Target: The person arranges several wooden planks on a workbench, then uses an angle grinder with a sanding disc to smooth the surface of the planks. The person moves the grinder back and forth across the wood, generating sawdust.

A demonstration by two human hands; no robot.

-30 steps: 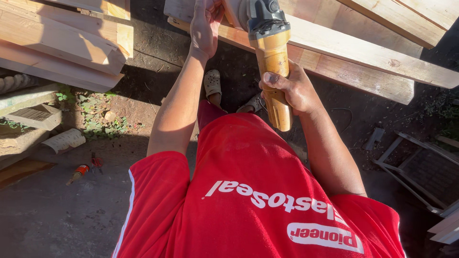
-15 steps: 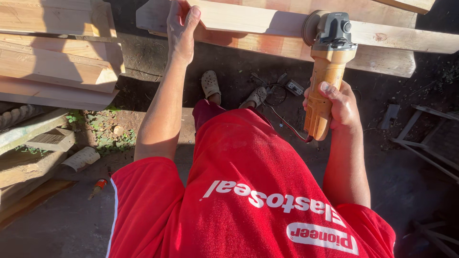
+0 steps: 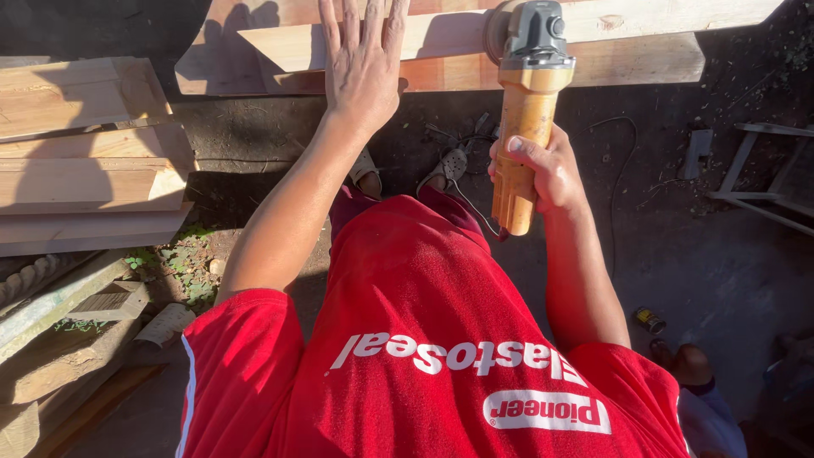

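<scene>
At twelve o'clock across the top of our view lies the long wooden plank (image 3: 636,38), and the angle grinder (image 3: 530,102) now sits with its grey head on the plank's near edge, where half a second ago it hung lower and further toward three o'clock; we judge the sanding pass is moving along the board; our right hand (image 3: 543,170) is wrapped tight round the yellow body; our left hand (image 3: 365,64) has flattened, fingers spread, onto the wood at eleven o'clock, steadying it; bare plank runs on toward two o'clock; stacked boards (image 3: 85,161) crowd nine o'clock; a cable (image 3: 615,161) trails on the dirt beneath.
</scene>
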